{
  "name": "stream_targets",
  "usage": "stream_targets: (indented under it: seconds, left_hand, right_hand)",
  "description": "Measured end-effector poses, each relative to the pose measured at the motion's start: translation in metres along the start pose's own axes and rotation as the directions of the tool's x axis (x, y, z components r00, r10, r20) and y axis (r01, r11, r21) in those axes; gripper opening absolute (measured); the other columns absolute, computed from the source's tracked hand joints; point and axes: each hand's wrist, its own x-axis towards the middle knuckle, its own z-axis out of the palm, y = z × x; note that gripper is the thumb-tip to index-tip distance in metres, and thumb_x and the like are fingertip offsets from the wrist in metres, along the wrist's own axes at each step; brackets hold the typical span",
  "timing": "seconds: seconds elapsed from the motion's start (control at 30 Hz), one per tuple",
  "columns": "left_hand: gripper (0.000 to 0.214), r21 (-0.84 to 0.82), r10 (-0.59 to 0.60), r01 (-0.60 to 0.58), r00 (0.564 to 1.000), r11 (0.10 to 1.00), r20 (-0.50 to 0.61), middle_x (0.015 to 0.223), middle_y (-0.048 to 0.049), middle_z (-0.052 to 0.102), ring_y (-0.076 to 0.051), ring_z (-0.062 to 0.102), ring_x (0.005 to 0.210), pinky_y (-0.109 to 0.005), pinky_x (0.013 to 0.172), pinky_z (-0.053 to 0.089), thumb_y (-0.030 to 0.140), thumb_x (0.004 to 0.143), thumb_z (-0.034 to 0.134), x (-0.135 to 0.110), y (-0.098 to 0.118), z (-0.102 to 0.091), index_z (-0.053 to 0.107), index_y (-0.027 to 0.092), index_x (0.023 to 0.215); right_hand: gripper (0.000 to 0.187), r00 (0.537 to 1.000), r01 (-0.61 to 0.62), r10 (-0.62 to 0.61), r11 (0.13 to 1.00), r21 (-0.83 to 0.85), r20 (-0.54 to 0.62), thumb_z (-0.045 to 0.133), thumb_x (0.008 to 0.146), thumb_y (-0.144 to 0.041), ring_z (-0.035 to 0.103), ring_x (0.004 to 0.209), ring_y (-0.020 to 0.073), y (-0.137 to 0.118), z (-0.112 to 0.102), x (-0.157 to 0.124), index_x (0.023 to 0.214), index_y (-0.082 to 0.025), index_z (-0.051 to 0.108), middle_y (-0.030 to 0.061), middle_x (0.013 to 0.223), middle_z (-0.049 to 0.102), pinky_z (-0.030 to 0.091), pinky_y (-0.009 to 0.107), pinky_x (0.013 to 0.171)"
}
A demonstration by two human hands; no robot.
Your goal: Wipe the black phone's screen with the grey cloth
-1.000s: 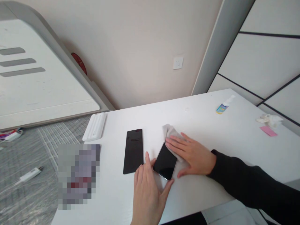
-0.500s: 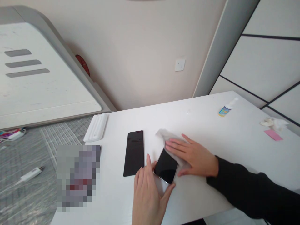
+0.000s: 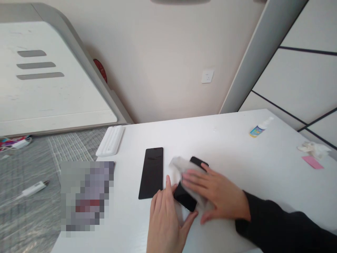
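Observation:
A black-screened smartphone (image 3: 185,199) lies face up and slanted on the white table. My left hand (image 3: 164,219) grips its lower end, thumb at the bottom corner and fingers along the left edge. Over the middle of the screen lies a thin greyish-white cloth (image 3: 179,165), pressed down under the fairly flat fingers of my right hand (image 3: 217,191). The cloth and hand hide part of the screen, while the upper end of the phone shows beyond them. Just left of these sits a larger flat black panel like a phone or its screen glass (image 3: 152,172), touched by neither hand.
On the white table (image 3: 126,218) stand a white case (image 3: 110,140) at the back left and a small spray bottle (image 3: 258,131) lying at the back right. Crumpled tissue (image 3: 316,149) and a pink slip (image 3: 312,162) lie far right. A pixelated item (image 3: 92,193) is at left.
My right hand has slid the cloth down the phone, from the upper part to the middle of the screen, baring the top end. My left hand keeps its grip. The view has shifted slightly.

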Motion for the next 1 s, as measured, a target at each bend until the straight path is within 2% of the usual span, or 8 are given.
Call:
stream_targets:
  seconds: [0.07,0.2,0.33,0.47,0.6,0.77,0.9,1.0]
  left_hand:
    - [0.099,0.004,-0.012,0.012,1.0,1.0,0.005,0.132,-0.0198,0.063,-0.034,0.064,0.115,-0.053,0.096,0.053,0.049,0.095,0.061,-0.0003,0.0012,-0.0006,-0.002,0.015,0.163]
    - [0.101,0.035,0.001,-0.001,1.0,0.999,0.001,0.136,-0.0215,0.06,-0.035,0.062,0.118,-0.052,0.094,0.054,0.047,0.094,0.063,-0.0004,0.0038,-0.0008,-0.003,0.015,0.163]
    - [0.108,0.02,-0.046,0.046,0.999,0.999,0.019,0.131,-0.0195,0.063,-0.034,0.062,0.116,-0.054,0.096,0.054,0.045,0.089,0.07,0.0,0.0051,-0.0003,-0.003,0.013,0.162]
    - [0.108,0.015,-0.039,0.038,0.999,0.999,0.018,0.131,-0.019,0.062,-0.034,0.06,0.114,-0.053,0.093,0.054,0.044,0.089,0.07,0.0,0.0056,-0.0008,-0.004,0.014,0.162]
    - [0.112,-0.024,-0.083,0.084,0.996,0.996,0.035,0.127,-0.0156,0.064,-0.033,0.059,0.112,-0.052,0.096,0.053,0.044,0.086,0.075,-0.0004,0.0055,-0.0003,-0.002,0.015,0.162]
    - [0.113,-0.003,-0.044,0.044,0.999,0.999,0.026,0.133,-0.0172,0.06,-0.035,0.056,0.118,-0.054,0.099,0.051,0.045,0.086,0.074,-0.0014,0.0045,0.0001,-0.005,0.016,0.162]
    - [0.109,-0.026,-0.07,0.071,0.997,0.997,0.045,0.13,-0.0158,0.063,-0.032,0.058,0.114,-0.05,0.099,0.051,0.046,0.088,0.072,-0.0008,0.005,-0.0018,-0.001,0.014,0.162]
    - [0.107,0.017,-0.026,0.026,1.0,1.0,0.016,0.138,-0.0202,0.058,-0.035,0.058,0.116,-0.053,0.098,0.051,0.05,0.089,0.069,-0.0001,0.0049,-0.0017,0.0,0.013,0.162]
  right_hand:
    - [0.103,0.998,-0.059,0.057,0.997,-0.051,-0.032,0.055,0.089,-0.078,0.03,0.153,0.0334,0.0008,-0.0004,0.0007,0.163,-0.014,0.023,0.0176,0.163,0.036,0.012,0.056,0.127]
    - [0.103,0.996,0.077,-0.077,0.997,0.008,0.047,0.052,0.09,-0.079,0.029,0.154,0.0294,0.0014,-0.0001,0.0014,0.163,-0.015,0.02,0.0137,0.164,0.035,0.01,0.051,0.128]
    - [0.1,0.997,-0.071,0.069,0.993,-0.09,-0.018,0.051,0.091,-0.078,0.029,0.153,0.0339,0.005,0.0006,0.0018,0.163,-0.014,0.023,0.0165,0.164,0.033,0.009,0.058,0.126]
    - [0.104,0.998,0.043,-0.041,0.998,-0.042,0.046,0.049,0.089,-0.081,0.029,0.153,0.0309,0.0033,0.0028,0.0032,0.163,-0.014,0.02,0.0142,0.165,0.033,0.008,0.052,0.128]
    - [0.101,0.997,-0.077,0.073,0.99,-0.122,-0.037,0.051,0.089,-0.079,0.03,0.152,0.035,0.0033,0.0018,0.0048,0.162,-0.015,0.025,0.0163,0.164,0.035,0.01,0.061,0.125]
    - [0.101,0.996,0.062,-0.058,0.996,-0.058,0.061,0.047,0.091,-0.08,0.028,0.154,0.0293,0.0019,0.0015,0.0023,0.163,-0.014,0.02,0.0129,0.165,0.033,0.006,0.052,0.128]
    - [0.101,0.997,-0.072,0.068,0.985,-0.155,-0.032,0.043,0.092,-0.081,0.025,0.154,0.0334,0.0037,0.0013,-0.001,0.162,-0.013,0.023,0.0155,0.165,0.031,0.0,0.057,0.127]
    - [0.106,0.996,0.071,-0.067,0.994,-0.084,0.05,0.042,0.089,-0.084,0.025,0.155,0.0299,-0.0022,0.0028,-0.0017,0.163,-0.011,0.02,0.0147,0.165,0.032,0.004,0.051,0.128]
